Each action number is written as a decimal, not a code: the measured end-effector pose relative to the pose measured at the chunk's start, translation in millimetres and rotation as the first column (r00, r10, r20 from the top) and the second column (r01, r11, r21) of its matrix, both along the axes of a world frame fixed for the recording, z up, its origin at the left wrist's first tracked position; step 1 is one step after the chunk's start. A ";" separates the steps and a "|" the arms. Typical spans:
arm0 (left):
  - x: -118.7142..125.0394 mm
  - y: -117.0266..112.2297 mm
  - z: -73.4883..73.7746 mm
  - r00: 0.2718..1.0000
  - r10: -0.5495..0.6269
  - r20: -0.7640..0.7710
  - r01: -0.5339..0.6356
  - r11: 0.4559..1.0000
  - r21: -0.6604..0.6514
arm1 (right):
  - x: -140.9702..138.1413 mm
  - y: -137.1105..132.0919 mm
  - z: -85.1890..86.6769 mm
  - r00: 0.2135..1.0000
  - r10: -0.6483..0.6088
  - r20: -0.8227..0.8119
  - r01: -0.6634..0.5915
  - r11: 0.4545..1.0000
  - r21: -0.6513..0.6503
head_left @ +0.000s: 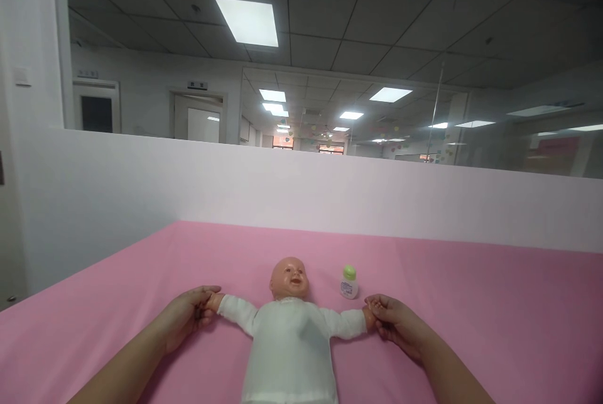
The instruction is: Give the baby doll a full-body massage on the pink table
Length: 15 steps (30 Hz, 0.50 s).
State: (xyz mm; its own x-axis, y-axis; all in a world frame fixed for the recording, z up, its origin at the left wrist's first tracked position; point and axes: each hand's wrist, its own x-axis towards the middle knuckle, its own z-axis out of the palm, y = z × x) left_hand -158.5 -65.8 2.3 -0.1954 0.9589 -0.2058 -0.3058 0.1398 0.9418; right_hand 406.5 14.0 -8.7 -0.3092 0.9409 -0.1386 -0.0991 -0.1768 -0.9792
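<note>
- A baby doll (289,335) in a white shirt is lying on its back on the pink worktop (494,303), near the front edge, with both arms spread out.
- The left hand (188,316) is closing around the doll's hand on the left side.
- The right hand (393,322) is gripping the doll's other hand.
- A small white bottle (349,283) with a green cap is standing just right of the doll's head.
</note>
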 end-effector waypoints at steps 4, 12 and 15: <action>0.6 -1.1 0.4 1.000 0.006 -0.006 -0.006 1.000 -0.003 | -0.5 -0.6 0.5 1.000 0.002 -0.007 -0.002 1.000 -0.001; 0.2 -3.4 -0.3 1.000 -0.001 0.013 0.001 1.000 0.010 | -7.2 -10.4 11.5 0.999 -0.026 -0.022 0.026 1.000 -0.005; 3.2 -5.1 1.1 1.000 0.014 0.001 -0.014 1.000 0.019 | -9.0 -10.9 12.2 0.999 -0.037 -0.018 0.037 0.999 -0.003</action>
